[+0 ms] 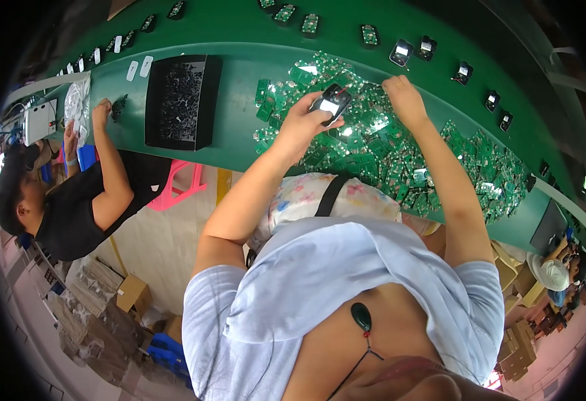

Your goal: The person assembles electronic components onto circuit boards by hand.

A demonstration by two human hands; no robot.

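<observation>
While the left hand (300, 125) gripped a small black casing (333, 100) between thumb and fingers, the casing hung above the near side of a pile of green circuit boards (363, 160) spread on the green bench (236, 100). The right hand (405, 100) reached over the pile's far edge with its fingers bent; whether they pinched anything could not be told.

The casing looked light and stiff, probably hard plastic and a little slick, so its outer sides seemed the safest hold, clear of the pale square face and the red bit at its end. The loose boards looked thin, rigid and easily scratched, better taken by their rims.

To the left, an open black box (210, 100) held a layer of small dark parts (181, 100). Beyond it lay a clear plastic bag (76, 100) near a co-worker (72, 220); its contents were unclear.
</observation>
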